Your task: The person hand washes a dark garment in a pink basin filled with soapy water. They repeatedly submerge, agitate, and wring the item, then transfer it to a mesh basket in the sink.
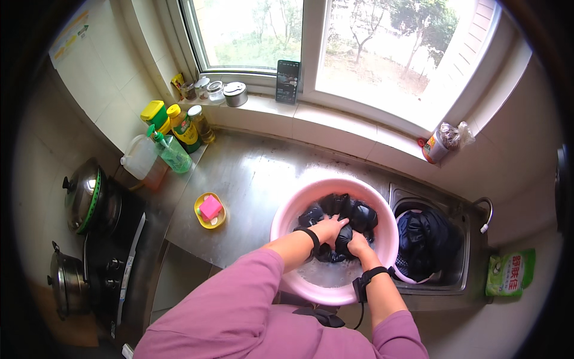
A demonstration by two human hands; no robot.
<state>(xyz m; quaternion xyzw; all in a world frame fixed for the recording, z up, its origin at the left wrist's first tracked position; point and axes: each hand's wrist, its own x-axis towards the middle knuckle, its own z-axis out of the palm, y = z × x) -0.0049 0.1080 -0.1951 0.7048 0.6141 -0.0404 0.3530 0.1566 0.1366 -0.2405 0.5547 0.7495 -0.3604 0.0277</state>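
A pink plastic basin (291,202) of cloudy, sudsy water stands on the steel counter, right before me. In it lies a wet black puffy garment (363,216), bunched up and partly under the water. My left hand (331,229) presses on the garment with its fingers spread over a fold. Just to the right, my right hand (357,244) grips a bulging fold of the same garment, its fingertips hidden by the cloth. Both wrists wear black straps.
Right of the basin, a steel sink (462,264) holds a tub of dark clothing (421,242) beside a faucet (484,211). Pink soap (210,207) sits in a yellow dish (197,211) on the left. Bottles (186,130) stand at the back left; a phone (287,82) leans against the window.
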